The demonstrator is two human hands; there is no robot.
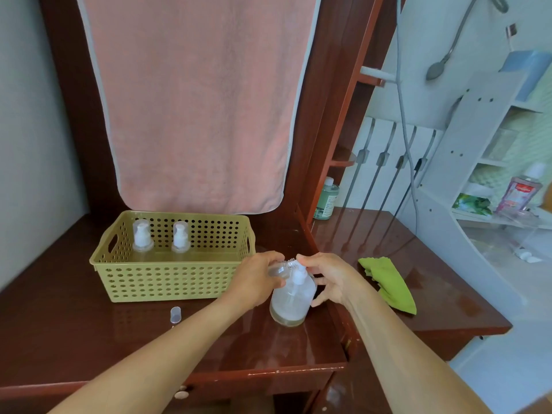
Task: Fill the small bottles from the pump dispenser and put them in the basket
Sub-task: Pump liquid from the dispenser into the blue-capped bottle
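My left hand (257, 280) grips a small clear bottle (279, 268), tilted with its threaded open neck against the white spout of the pump dispenser (291, 300). The dispenser is a clear bottle with a little liquid, standing on the brown table. My right hand (331, 279) sits at the pump head, fingertips on its top and the other fingers curled beside the dispenser. Behind and to the left stands the olive perforated basket (167, 282), holding two small capped bottles (142, 239) (180, 237) upright. A small clear cap (175, 314) stands on the table in front of the basket.
A green cloth (391, 283) lies on the table to the right of the dispenser. A pink towel (194, 100) hangs behind the basket. A green bottle (327, 200) stands at the back right. White shelves (490, 162) with a pink bottle (521, 191) stand further right.
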